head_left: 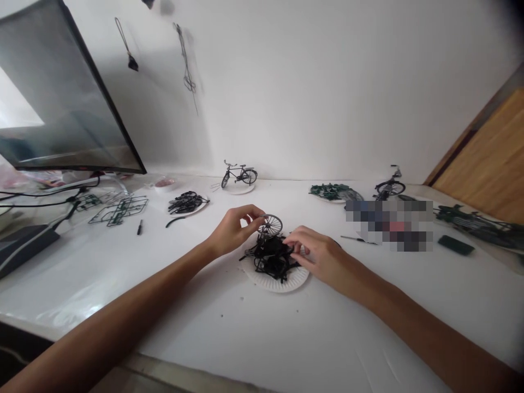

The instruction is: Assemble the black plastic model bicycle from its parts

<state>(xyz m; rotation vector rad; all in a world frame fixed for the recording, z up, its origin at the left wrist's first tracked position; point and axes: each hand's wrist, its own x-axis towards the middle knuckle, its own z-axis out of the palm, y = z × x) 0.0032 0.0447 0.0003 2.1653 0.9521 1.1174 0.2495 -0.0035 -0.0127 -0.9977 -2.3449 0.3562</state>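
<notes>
paper plate: matt white paper. wheel: thin grey metal. surface: smooth, glossy white. panel: smooth wood.

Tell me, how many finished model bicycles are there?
2: one model bicycle on a paper plate by the wall, another further right by the wall; the blurred patch may hide more.

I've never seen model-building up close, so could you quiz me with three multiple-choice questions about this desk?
1. Where is the heap of black model parts?
A. On the monitor
B. On a paper plate
C. On the floor

2. How many assembled model bicycles stand at the back?
A. One
B. Two
C. Four

3. What state is the spoked wheel in?
A. Mounted on a bicycle
B. Lying on the desk
C. Held in the left hand

1: B, the plate's rim shows beneath the heap.
2: B, a second bicycle stands farther right.
3: C, fingers grip it above the heap.
</notes>
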